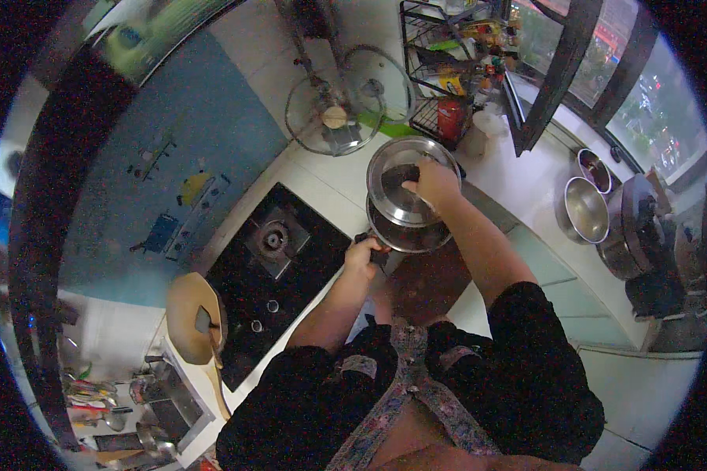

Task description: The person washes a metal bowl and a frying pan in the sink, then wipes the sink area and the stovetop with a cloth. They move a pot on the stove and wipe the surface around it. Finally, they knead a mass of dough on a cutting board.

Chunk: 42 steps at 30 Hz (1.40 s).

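Well — round, silvery lid [391, 198] | right hand [434, 187]: pinching knob [401, 173] | left hand [363, 256]: clasping pot handle [361, 236]

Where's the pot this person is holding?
In the head view, the pot is right of centre beside the black hob, held by the left hand and partly hidden by the lid in the right hand.

Head-worn fisheye, super wide, aimed down over floral straps [410, 353]; left hand [364, 257], right hand [436, 188] fairly close mid-frame, desk [530, 184] beyond, edges bending toward rim.
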Motion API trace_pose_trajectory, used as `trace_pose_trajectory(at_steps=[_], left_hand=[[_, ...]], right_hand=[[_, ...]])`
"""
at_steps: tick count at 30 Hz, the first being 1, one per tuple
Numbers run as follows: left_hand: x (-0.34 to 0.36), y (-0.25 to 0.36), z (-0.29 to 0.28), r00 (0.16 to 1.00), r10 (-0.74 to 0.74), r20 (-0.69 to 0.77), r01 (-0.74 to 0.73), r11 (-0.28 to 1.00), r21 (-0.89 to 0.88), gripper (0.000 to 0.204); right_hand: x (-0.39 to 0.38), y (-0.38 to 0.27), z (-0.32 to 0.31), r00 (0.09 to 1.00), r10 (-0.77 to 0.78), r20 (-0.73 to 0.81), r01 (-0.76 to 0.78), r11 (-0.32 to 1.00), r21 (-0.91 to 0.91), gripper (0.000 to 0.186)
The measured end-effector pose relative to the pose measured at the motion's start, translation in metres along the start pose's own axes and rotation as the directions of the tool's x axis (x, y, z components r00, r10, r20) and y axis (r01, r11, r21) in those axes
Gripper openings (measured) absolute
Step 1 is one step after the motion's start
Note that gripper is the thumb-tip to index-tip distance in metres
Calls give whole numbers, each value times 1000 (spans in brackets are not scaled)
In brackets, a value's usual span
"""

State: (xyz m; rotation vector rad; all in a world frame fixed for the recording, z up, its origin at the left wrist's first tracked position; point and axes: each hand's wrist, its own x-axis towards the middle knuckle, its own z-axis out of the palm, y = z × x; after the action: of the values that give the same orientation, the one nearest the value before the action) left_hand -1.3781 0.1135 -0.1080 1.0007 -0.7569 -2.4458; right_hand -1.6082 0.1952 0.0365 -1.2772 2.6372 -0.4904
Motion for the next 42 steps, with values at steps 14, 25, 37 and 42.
trace_pose_trajectory(at_steps=[14,25,37,42], left_hand=[[124,8,26,977,34,-212,-75,979,-189,19],[129,-2,56,959,151,-240,-184,975,-122,17],[-46,-55,-22,907,150,-394,-120,988,100,40],[-139,-92,-92,721,319,-614,-403,915,3,35]], right_hand=[[154,6,40,984,-122,131,121,993,14,68],[181,9,24,943,-174,283,175,984,24,76],[84,-29,41,593,-674,441,-231,382,895,43],[60,-65,134,711,-684,167,289,499,817,38]])
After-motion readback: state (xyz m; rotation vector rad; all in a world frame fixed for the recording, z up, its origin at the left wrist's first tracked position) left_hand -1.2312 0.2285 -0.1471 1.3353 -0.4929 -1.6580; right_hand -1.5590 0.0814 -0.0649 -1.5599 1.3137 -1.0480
